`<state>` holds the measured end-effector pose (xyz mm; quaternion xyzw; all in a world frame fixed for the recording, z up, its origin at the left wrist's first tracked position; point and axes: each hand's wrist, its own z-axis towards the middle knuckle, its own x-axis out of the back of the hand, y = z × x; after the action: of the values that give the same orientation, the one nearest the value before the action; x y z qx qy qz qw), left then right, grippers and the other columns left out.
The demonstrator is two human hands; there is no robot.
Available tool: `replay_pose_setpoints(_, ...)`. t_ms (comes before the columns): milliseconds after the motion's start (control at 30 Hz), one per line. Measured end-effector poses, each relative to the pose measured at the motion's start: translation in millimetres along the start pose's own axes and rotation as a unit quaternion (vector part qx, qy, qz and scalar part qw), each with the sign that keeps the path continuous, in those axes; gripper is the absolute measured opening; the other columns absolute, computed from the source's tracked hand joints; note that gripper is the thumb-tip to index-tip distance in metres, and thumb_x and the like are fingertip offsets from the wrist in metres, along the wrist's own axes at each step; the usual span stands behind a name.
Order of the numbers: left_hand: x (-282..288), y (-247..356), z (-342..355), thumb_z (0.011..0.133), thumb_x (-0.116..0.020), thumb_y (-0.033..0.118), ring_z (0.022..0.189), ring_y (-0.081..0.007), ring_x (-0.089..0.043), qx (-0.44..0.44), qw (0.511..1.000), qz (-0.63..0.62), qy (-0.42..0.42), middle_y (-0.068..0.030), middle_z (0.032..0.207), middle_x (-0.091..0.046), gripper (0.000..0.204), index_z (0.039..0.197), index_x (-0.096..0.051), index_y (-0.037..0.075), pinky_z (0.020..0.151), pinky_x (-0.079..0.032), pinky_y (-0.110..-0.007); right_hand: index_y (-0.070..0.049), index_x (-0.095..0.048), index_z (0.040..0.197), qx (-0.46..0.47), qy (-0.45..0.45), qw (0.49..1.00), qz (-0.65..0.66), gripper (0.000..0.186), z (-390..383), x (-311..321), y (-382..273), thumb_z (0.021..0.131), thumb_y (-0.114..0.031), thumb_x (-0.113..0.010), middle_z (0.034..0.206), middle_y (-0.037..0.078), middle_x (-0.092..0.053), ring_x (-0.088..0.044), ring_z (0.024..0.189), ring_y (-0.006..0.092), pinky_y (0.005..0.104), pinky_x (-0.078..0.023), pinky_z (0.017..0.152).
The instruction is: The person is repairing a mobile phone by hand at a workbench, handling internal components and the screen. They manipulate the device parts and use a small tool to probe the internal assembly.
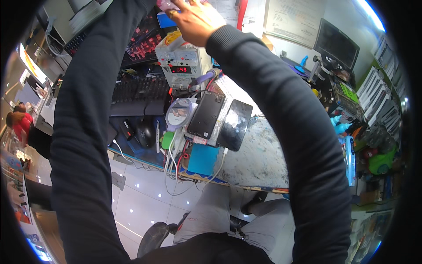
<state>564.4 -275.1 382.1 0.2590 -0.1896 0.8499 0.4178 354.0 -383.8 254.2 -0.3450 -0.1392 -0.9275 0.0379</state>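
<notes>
Both my arms stretch up to the top edge of the head view. My right hand (195,22) is at the top, cut off by the edge, a ring on one finger. Its fingers bend around or against something pinkish (166,4), which I cannot make out. My left hand is beyond the edge; only its dark sleeve (88,110) shows. Just below my right hand stands a white bench power supply (182,59) with a lit red display. Nearer me lie a black phone (206,115) and a second dark phone (236,125) with a glossy surface.
A black keyboard (138,94), a mouse (144,132) and tweezers (158,136) lie left. White cables (172,154) hang over the front edge near a blue pad (203,159). A monitor (336,44) stands far right. Another person in red (22,125) is far left.
</notes>
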Motion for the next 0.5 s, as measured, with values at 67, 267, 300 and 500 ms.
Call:
replay_pose_setpoints(67,9,2,18,0.095,-0.061,0.022,0.104,-0.0438,-0.067,0.003,0.998,-0.050,0.049,-0.0309,0.107,-0.068,0.036,0.120,-0.063,-0.004,0.091,-0.052,-0.051,-0.014,-0.061,0.140,0.005,0.187,0.982,-0.007,0.045,23,-47,23,0.104,-0.026,-0.038,0.161,0.021,-0.040,-0.037,0.148,0.0450,0.0664,-0.028,0.119)
replay_pose_setpoints(267,58,22,-7,0.103,-0.052,0.026,0.098,-0.0430,-0.067,0.080,0.971,-0.024,0.222,-0.0283,0.100,-0.067,0.031,0.113,-0.061,-0.002,0.085,-0.052,-0.052,-0.014,-0.056,0.147,-0.078,-0.077,0.993,-0.040,0.049,44,-87,21,0.103,-0.027,-0.039,0.164,0.017,-0.036,-0.034,0.149,0.0476,0.0744,-0.028,0.114)
replay_pose_setpoints(300,58,45,-14,0.103,-0.051,0.026,0.097,-0.0397,-0.068,0.106,0.963,-0.086,0.231,-0.0245,0.099,-0.068,0.030,0.116,-0.060,-0.001,0.080,-0.054,-0.050,-0.014,-0.056,0.147,-0.085,-0.090,0.991,-0.054,0.049,32,-96,36,0.103,-0.027,-0.039,0.164,0.017,-0.036,-0.034,0.149,0.0476,0.0744,-0.028,0.114)
replay_pose_setpoints(500,137,3,-2,0.104,-0.049,0.021,0.087,-0.0255,-0.071,0.236,0.801,-0.514,0.197,-0.0115,0.095,-0.068,0.025,0.121,-0.059,0.005,0.064,-0.058,-0.040,-0.007,-0.047,0.153,-0.100,-0.082,0.991,0.027,0.055,57,-59,-13,0.103,-0.032,-0.042,0.162,0.022,-0.037,-0.034,0.150,0.0463,0.0686,-0.028,0.118)
